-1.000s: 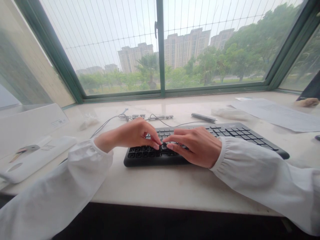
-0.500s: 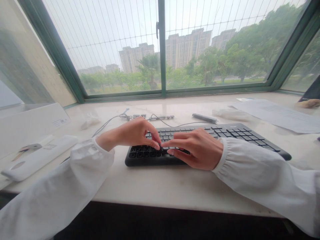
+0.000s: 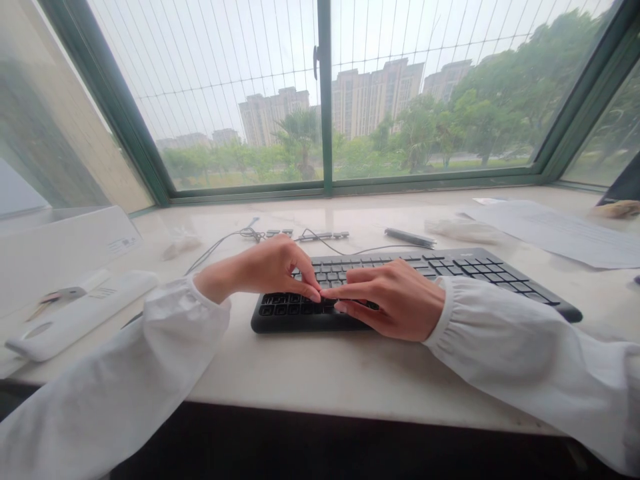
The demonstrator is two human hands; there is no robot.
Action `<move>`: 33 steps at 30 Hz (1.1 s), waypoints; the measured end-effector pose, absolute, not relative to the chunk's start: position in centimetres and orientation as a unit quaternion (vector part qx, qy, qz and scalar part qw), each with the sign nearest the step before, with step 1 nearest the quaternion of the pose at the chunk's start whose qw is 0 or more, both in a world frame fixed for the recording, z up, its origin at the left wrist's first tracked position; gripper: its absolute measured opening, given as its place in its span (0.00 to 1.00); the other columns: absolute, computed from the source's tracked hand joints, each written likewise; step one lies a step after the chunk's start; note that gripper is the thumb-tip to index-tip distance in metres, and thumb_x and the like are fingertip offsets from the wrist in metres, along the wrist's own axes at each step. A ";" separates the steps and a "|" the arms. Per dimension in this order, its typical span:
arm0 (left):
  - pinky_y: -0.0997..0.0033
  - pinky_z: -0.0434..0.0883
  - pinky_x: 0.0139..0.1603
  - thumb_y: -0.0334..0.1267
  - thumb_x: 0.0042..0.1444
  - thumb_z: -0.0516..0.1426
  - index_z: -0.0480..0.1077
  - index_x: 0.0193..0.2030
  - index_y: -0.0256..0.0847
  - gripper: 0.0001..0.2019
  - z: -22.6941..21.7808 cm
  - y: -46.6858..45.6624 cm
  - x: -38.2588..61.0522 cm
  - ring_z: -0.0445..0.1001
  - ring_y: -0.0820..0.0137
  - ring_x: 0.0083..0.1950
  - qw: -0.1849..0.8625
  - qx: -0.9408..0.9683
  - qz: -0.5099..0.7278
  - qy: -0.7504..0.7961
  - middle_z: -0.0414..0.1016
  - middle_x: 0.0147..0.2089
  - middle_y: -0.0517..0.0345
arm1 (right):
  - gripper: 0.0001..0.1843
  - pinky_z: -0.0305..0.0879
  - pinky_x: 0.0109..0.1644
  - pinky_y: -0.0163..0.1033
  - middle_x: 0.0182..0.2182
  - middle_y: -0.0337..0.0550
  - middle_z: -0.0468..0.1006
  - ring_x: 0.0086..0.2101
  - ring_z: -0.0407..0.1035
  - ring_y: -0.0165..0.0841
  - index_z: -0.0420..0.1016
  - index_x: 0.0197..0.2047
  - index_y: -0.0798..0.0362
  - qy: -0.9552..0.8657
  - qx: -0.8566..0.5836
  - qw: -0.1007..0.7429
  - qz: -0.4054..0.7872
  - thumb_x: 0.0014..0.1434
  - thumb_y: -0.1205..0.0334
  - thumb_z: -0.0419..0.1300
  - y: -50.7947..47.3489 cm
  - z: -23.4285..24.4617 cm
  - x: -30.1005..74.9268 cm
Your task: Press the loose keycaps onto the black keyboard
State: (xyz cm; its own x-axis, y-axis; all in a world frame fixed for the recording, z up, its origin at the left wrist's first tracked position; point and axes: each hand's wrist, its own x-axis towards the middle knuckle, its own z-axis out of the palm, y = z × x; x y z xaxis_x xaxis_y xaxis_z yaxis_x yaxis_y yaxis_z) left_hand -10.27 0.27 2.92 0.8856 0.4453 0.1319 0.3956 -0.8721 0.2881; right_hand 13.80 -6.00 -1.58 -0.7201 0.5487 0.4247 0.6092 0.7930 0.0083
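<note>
A black keyboard point(image 3: 480, 270) lies on the pale stone sill in front of me. My left hand point(image 3: 267, 267) is curled over its left part, thumb and fingertips pinched down onto the keys. My right hand point(image 3: 397, 300) reaches in from the right, with its fingers pressed together. Its fingertips meet those of the left hand over the same keys. Whatever is between the fingertips is too small to make out. Both arms wear white sleeves.
A white box point(image 3: 65, 247) and a long white device point(image 3: 80, 317) lie at the left. A thin cable point(image 3: 215, 243) and small metal pieces point(image 3: 320, 235) sit behind the keyboard. A dark pen point(image 3: 410, 237) and sheets of paper point(image 3: 555, 230) lie at the right, below the window.
My right fingertips have slid slightly left until they touch the left fingertips. The view has shifted a little; the keyboard has not moved.
</note>
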 end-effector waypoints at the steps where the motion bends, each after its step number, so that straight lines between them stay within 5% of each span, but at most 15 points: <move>1: 0.76 0.59 0.27 0.49 0.55 0.64 0.83 0.35 0.49 0.10 2.9 0.3 -10.3 0.61 0.78 0.24 0.124 0.964 0.096 0.213 0.78 0.27 0.63 | 0.18 0.41 0.25 0.35 0.28 0.37 0.75 0.23 0.59 0.23 0.78 0.55 0.41 -0.923 -0.315 0.207 -0.076 0.69 0.54 0.52 -6.0 -1.6 13.8; 11: 0.75 0.57 0.27 0.53 0.51 0.64 0.81 0.35 0.43 0.15 2.6 0.6 -10.0 0.62 0.77 0.26 0.229 0.916 0.090 0.317 0.74 0.27 0.63 | 0.17 0.41 0.26 0.36 0.28 0.37 0.75 0.23 0.60 0.23 0.79 0.54 0.40 -0.920 -0.323 0.215 -0.058 0.69 0.54 0.51 -5.8 -1.7 13.8; 19: 0.72 0.45 0.26 0.53 0.44 0.66 0.55 0.26 0.41 0.25 1.5 2.1 -9.7 0.47 0.76 0.26 0.304 0.875 0.033 0.374 0.48 0.23 0.68 | 0.16 0.40 0.26 0.37 0.28 0.36 0.75 0.22 0.58 0.24 0.81 0.49 0.41 -0.920 -0.318 0.217 -0.074 0.69 0.54 0.52 -6.0 -1.9 13.5; 27: 0.69 0.43 0.27 0.56 0.43 0.65 0.50 0.25 0.42 0.28 2.2 2.1 -9.0 0.45 0.75 0.26 0.272 0.872 -0.034 0.406 0.45 0.23 0.67 | 0.17 0.42 0.26 0.37 0.30 0.39 0.76 0.24 0.60 0.24 0.79 0.36 0.52 -0.934 -0.287 0.204 -0.054 0.69 0.57 0.51 -5.4 -1.4 13.0; 33: 0.69 0.44 0.27 0.57 0.43 0.64 0.47 0.24 0.42 0.29 2.9 2.3 -8.5 0.46 0.74 0.26 0.238 0.878 -0.071 0.410 0.45 0.22 0.67 | 0.13 0.45 0.27 0.36 0.33 0.38 0.77 0.25 0.62 0.24 0.78 0.38 0.51 -0.948 -0.253 0.189 -0.043 0.67 0.61 0.52 -4.6 -0.9 13.0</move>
State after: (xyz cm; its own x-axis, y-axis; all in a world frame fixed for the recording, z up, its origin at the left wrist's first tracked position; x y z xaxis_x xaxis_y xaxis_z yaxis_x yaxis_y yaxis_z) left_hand -8.48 2.28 2.90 0.6541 0.6857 -0.3193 0.7531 -0.5506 0.3601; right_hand 13.05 -4.59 -0.90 -0.8012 0.4625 0.3797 0.4951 0.8687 -0.0136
